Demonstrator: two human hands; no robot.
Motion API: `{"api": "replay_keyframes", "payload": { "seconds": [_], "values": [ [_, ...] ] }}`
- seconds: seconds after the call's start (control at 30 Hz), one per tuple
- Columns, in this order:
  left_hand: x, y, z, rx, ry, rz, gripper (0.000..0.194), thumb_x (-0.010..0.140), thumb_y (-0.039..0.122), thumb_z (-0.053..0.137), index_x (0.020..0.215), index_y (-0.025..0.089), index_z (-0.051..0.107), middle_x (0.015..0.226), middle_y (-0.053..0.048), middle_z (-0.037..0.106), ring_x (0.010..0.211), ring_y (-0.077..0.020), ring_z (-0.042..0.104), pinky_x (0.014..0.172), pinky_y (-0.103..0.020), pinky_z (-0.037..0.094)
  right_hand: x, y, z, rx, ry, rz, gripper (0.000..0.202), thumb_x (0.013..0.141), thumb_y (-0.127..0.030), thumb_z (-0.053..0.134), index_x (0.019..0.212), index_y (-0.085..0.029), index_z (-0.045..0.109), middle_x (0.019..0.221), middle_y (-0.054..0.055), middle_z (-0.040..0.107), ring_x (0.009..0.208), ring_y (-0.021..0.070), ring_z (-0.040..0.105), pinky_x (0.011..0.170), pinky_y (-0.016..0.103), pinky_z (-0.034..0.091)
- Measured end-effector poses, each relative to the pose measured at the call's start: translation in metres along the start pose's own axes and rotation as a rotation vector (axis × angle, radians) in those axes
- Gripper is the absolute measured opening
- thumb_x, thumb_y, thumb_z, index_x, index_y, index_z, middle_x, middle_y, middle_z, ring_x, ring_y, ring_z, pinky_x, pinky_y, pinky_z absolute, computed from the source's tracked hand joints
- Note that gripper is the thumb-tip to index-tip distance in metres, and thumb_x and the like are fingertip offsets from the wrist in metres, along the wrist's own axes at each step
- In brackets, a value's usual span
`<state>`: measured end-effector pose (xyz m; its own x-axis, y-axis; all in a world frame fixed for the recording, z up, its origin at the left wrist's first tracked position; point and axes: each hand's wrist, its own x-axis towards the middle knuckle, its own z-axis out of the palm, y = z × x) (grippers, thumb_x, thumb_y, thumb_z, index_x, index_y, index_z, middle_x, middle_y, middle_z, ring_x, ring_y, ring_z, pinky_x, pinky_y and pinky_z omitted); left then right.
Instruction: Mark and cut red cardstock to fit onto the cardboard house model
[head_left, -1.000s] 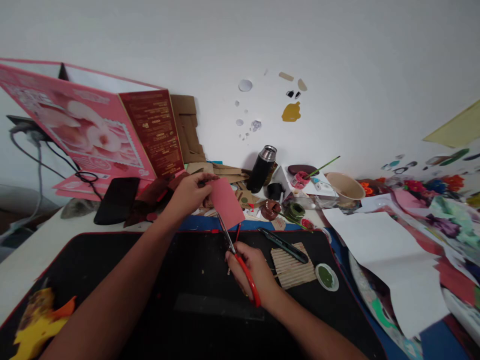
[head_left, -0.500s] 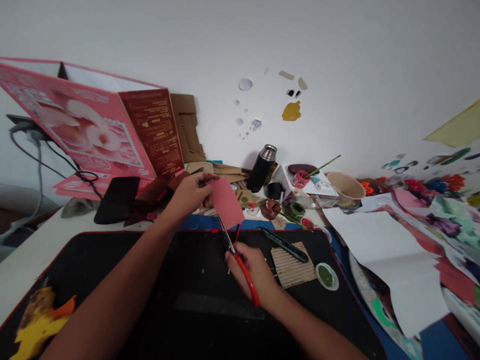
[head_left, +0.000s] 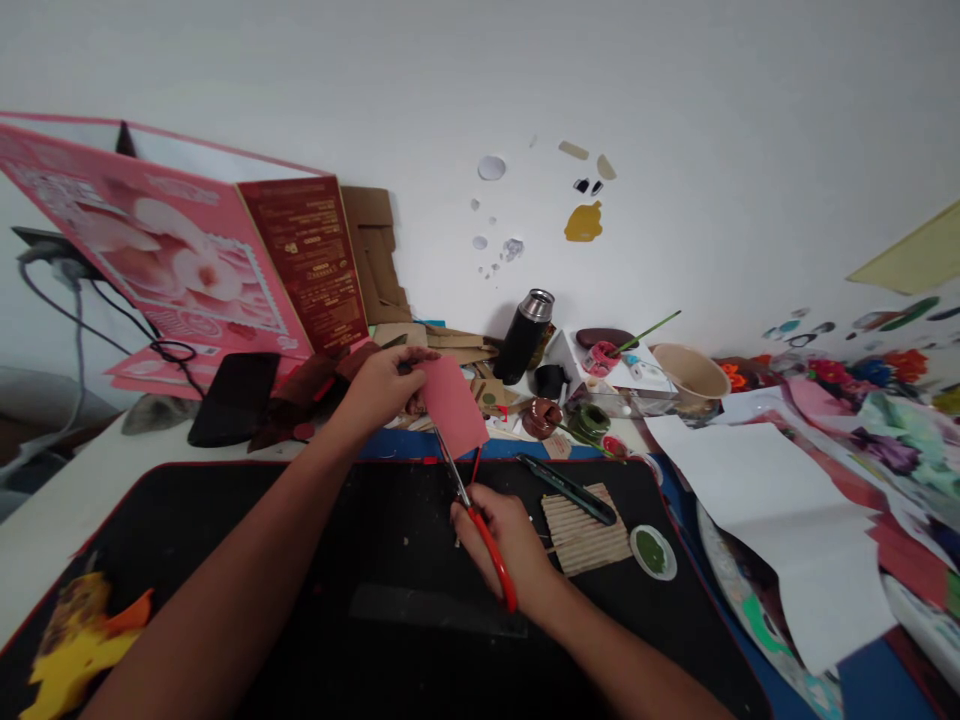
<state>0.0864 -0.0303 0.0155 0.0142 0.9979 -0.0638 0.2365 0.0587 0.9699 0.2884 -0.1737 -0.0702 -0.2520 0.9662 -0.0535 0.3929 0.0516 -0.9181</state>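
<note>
A small piece of pink paper [head_left: 454,408] is pinched at its upper left corner by my left hand [head_left: 386,385]. My right hand [head_left: 506,545] grips red-handled scissors [head_left: 491,548], with the blades pointing up and away from me. The blades meet the paper's lower left edge; whether they have cut into it is hard to make out. Both hands are above a black mat [head_left: 420,660]. Right of my right hand lie a square of corrugated cardboard [head_left: 585,545] and a dark green utility knife [head_left: 568,490] that overlaps it.
Behind the mat stand a black thermos [head_left: 523,338], paint jars [head_left: 541,418] and a beige bowl [head_left: 690,375]. A pink box [head_left: 187,250] and a phone [head_left: 234,400] are at left. White paper [head_left: 780,520] and a lid of green paint [head_left: 654,553] lie at right; a yellow cutout [head_left: 82,650] is at lower left.
</note>
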Motion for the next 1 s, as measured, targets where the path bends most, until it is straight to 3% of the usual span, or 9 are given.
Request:
{"api": "replay_keyframes", "payload": {
  "seconds": [0.37, 0.6, 0.73, 0.83, 0.93, 1.0],
  "values": [
    [0.002, -0.003, 0.002, -0.013, 0.005, 0.017, 0.045, 0.08, 0.001, 0.057, 0.12, 0.007, 0.075, 0.049, 0.007, 0.057, 0.037, -0.0107, 0.049, 0.042, -0.021, 0.035, -0.001, -0.019, -0.001, -0.062, -0.035, 0.009, 0.03, 0.096, -0.034, 0.06, 0.071, -0.021, 0.051, 0.059, -0.006, 0.039, 0.054, 0.0096, 0.036, 0.05, 0.022, 0.027],
    [0.001, 0.004, -0.022, -0.154, 0.148, 0.087, 0.04, 0.078, 0.008, 0.062, 0.116, 0.011, 0.074, 0.055, 0.006, 0.061, 0.039, -0.0094, 0.049, 0.04, -0.019, 0.036, -0.002, -0.017, -0.005, 0.057, -0.086, 0.071, 0.027, 0.096, -0.039, 0.062, 0.078, -0.02, 0.061, 0.058, -0.007, 0.045, 0.051, 0.0097, 0.041, 0.05, 0.021, 0.031],
    [-0.006, 0.014, -0.048, -0.39, 0.214, 0.149, 0.037, 0.074, 0.014, 0.069, 0.111, 0.013, 0.072, 0.056, 0.005, 0.059, 0.039, -0.0097, 0.049, 0.038, -0.019, 0.035, -0.007, -0.026, -0.003, -0.153, -0.193, -0.005, 0.025, 0.094, -0.033, 0.066, 0.073, -0.019, 0.061, 0.058, -0.006, 0.047, 0.053, 0.0093, 0.041, 0.052, 0.021, 0.029],
    [-0.014, 0.026, -0.067, -0.565, 0.271, 0.228, 0.036, 0.069, 0.013, 0.072, 0.105, 0.012, 0.071, 0.054, 0.006, 0.058, 0.039, -0.0091, 0.046, 0.037, -0.02, 0.035, -0.007, -0.041, 0.003, -0.424, -0.353, -0.072, 0.021, 0.094, -0.035, 0.073, 0.08, -0.02, 0.069, 0.062, -0.003, 0.06, 0.054, 0.0111, 0.053, 0.053, 0.022, 0.031],
    [-0.026, 0.038, -0.079, -0.633, 0.334, 0.297, 0.035, 0.065, 0.01, 0.073, 0.1, 0.012, 0.072, 0.054, 0.005, 0.058, 0.039, -0.008, 0.044, 0.035, -0.019, 0.032, 0.001, -0.057, 0.015, -0.697, -0.484, -0.12, 0.027, 0.093, -0.048, 0.081, 0.097, -0.021, 0.077, 0.081, 0.006, 0.079, 0.073, 0.0212, 0.074, 0.06, 0.025, 0.041],
    [-0.034, 0.045, -0.081, -0.648, 0.344, 0.322, 0.033, 0.066, 0.009, 0.072, 0.099, 0.012, 0.074, 0.057, 0.004, 0.061, 0.039, -0.0068, 0.045, 0.036, -0.018, 0.033, 0.009, -0.067, 0.025, -0.769, -0.546, -0.147, 0.039, 0.097, -0.059, 0.076, 0.106, -0.021, 0.079, 0.094, 0.011, 0.084, 0.083, 0.0265, 0.079, 0.066, 0.028, 0.049]
  ]
}}
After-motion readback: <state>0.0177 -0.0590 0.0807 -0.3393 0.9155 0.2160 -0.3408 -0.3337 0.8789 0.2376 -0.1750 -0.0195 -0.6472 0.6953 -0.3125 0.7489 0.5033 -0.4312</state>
